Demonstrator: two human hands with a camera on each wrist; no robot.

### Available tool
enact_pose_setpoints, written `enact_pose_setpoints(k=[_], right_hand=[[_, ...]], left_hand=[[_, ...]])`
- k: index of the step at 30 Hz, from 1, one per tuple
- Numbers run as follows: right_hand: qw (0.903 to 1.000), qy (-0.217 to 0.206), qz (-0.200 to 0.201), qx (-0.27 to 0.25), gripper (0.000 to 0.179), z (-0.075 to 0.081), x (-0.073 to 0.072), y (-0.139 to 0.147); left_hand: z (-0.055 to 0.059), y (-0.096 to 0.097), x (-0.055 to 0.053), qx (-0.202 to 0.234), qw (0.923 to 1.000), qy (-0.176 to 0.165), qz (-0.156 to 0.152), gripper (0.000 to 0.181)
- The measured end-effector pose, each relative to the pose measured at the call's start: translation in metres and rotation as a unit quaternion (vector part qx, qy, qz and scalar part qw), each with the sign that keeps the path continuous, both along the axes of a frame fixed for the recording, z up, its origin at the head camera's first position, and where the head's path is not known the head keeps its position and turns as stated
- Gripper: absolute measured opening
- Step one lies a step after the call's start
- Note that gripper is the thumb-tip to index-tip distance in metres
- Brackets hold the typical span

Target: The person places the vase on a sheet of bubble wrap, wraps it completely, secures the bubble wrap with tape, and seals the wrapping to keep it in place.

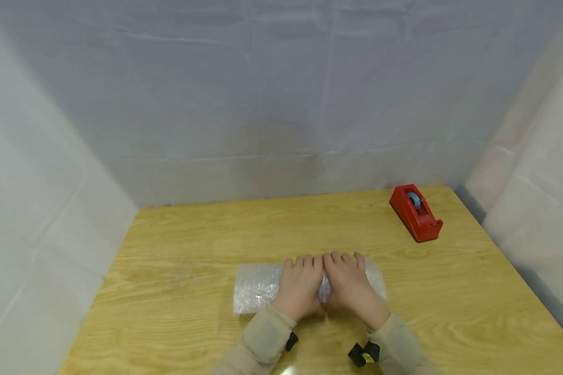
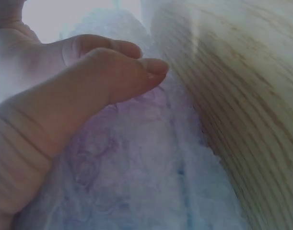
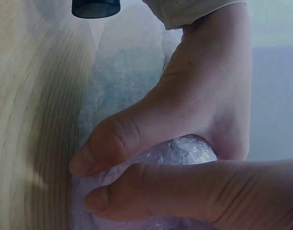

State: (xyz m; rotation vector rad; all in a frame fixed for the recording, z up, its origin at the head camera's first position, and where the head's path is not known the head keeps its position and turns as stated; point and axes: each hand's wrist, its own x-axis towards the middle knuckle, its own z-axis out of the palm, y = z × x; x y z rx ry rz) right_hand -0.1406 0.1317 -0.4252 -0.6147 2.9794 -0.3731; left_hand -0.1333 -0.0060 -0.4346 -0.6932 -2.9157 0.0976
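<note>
A roll of clear bubble wrap (image 1: 255,289) lies sideways on the wooden table, with a faint purple tint showing through it. Around its middle, my left hand (image 1: 299,287) and right hand (image 1: 350,285) grip it side by side, fingers over the top. Both thumbs press on the near side: the left wrist view has my left thumb (image 2: 103,79) lying on the plastic, and the right wrist view has my right thumb (image 3: 132,191) close beside the left. What is inside the wrap cannot be made out.
A red tape dispenser (image 1: 416,213) with a blue roll stands at the back right of the wooden table (image 1: 169,250). Pale sheeting (image 1: 262,104) hangs behind the table and along both sides.
</note>
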Motion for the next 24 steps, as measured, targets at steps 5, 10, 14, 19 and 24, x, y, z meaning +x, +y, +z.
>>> enact_pose_setpoints(k=[5, 10, 14, 19, 24], right_hand=[[0.9999, -0.009, 0.006, 0.000, 0.086, 0.003, -0.002, 0.000], [0.9992, -0.037, 0.008, 0.012, 0.091, 0.005, -0.008, 0.001], [0.9980, -0.060, 0.010, 0.017, 0.093, 0.005, -0.014, 0.002], [0.9970, -0.074, 0.015, 0.016, 0.094, 0.006, -0.017, 0.002], [0.9979, -0.061, 0.015, 0.013, 0.090, 0.006, -0.017, 0.003]], left_hand=[[0.003, -0.001, -0.001, 0.004, 1.0000, -0.008, -0.002, 0.096], [0.004, -0.001, -0.001, 0.005, 0.9999, -0.012, 0.001, 0.098], [0.002, 0.000, -0.001, -0.011, 0.9999, 0.008, 0.003, 0.097], [0.001, 0.001, -0.002, -0.015, 0.9995, 0.026, 0.003, 0.097], [0.002, 0.001, -0.004, 0.004, 0.9994, 0.035, -0.003, 0.093]])
